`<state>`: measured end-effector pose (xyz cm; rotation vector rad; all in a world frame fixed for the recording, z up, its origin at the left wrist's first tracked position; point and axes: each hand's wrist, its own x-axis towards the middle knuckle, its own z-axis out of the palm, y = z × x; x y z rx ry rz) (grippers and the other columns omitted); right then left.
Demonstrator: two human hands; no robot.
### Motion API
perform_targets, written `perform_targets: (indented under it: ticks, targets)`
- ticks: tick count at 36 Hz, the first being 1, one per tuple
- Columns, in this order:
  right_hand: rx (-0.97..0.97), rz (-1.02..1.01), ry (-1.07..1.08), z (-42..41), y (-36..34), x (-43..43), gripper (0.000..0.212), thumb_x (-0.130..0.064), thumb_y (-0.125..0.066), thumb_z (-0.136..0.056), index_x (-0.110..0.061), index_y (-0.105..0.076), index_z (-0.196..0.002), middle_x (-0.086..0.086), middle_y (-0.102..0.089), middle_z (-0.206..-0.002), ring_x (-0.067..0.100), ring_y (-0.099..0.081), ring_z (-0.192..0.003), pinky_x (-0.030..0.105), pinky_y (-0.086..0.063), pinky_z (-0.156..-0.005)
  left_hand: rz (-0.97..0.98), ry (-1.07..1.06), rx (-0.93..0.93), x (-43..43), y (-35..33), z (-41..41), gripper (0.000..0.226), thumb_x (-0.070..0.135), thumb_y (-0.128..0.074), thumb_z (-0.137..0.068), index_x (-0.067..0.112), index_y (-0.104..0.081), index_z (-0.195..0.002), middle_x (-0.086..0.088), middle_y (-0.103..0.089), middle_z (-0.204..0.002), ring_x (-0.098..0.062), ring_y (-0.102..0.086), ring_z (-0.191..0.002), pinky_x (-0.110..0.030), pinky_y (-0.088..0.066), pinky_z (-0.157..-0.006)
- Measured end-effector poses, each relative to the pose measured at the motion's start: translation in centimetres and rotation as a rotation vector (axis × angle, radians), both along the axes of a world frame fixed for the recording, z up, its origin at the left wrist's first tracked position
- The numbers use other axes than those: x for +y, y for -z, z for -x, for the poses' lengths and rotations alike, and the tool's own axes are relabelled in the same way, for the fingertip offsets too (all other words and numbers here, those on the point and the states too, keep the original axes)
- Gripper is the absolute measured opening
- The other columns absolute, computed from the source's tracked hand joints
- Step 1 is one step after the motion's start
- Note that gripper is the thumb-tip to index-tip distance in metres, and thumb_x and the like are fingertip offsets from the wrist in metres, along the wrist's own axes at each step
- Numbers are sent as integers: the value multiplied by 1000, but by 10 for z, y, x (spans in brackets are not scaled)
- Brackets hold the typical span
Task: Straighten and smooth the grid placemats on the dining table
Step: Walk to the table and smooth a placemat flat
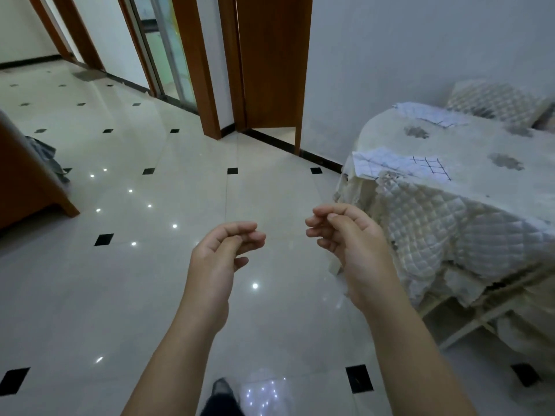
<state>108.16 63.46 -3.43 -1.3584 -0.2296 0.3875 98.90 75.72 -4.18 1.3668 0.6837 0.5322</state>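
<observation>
On quilted table (468, 145), right | two rumpled grid placemats (399, 165) | glossy tiled floor (150, 280)

I read this as a home, dining area. Glossy cream floor tiles (150, 295) with small black insets, wooden door frames (207, 70), a glazed sliding door (168, 55) at the back. On the right is a round dining table (480, 187) under a lace-edged cloth, with grid placemats (399, 166) on it and a quilted chair cover (426, 229) right against it. Wooden cabinet (24, 175) on the left, plain white wall (420, 55) behind.

dining table (365, 139) | cream cloth (468, 148); near grid placemat (390, 165); far grid placemat (432, 115)
</observation>
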Motion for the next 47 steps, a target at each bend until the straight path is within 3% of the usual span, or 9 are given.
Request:
perform_targets:
  ticks: [9,16,23,29,47]
  targets:
    - [51,-27,99,-127,16,66,32,1,-39,-92,-14,-63,-77,-3,-68,-65,8,-62,-59,21,-45,-61,23,140,20,70,18,-143,32,2,-41,-91,20,-65,-82,7,-72,-71,-9,-68,-79,-26,-44,-73]
    - [32,0,194,-250,2,145,31,-1,-39,-92,-16,-63,-78,-2,-69,-69,10,-62,-64,23,-45,-66,29,252,18,144,6,-272,31,2,-42,-90,20,-65,-81,8,-72,-69,-3,-68,-72,-26,-44,-74]
    - [-65,56,153,-346,-8,220,31,-3,-39,-93,-18,-63,-80,-5,-68,-72,8,-63,-68,23,-47,-70,-7,276,10,207,-3,-379,29,3,-42,-90,20,-65,-83,8,-72,-71,-4,-68,-75,-27,-45,-77]
    - [55,44,232,-425,13,236,33,-3,-39,-93,-19,-64,-78,-5,-70,-67,7,-63,-64,23,-46,-68,15,337,74,233,8,-462,28,4,-42,-91,19,-65,-84,7,-72,-72,-3,-68,-74,-28,-45,-78]
    - [-29,57,367,-737,14,249,31,-1,-40,-91,-18,-62,-78,-3,-67,-74,9,-61,-68,22,-45,-70,-90,547,95,243,12,-794,26,7,-43,-92,18,-67,-90,9,-72,-75,-2,-67,-76,-28,-49,-82]
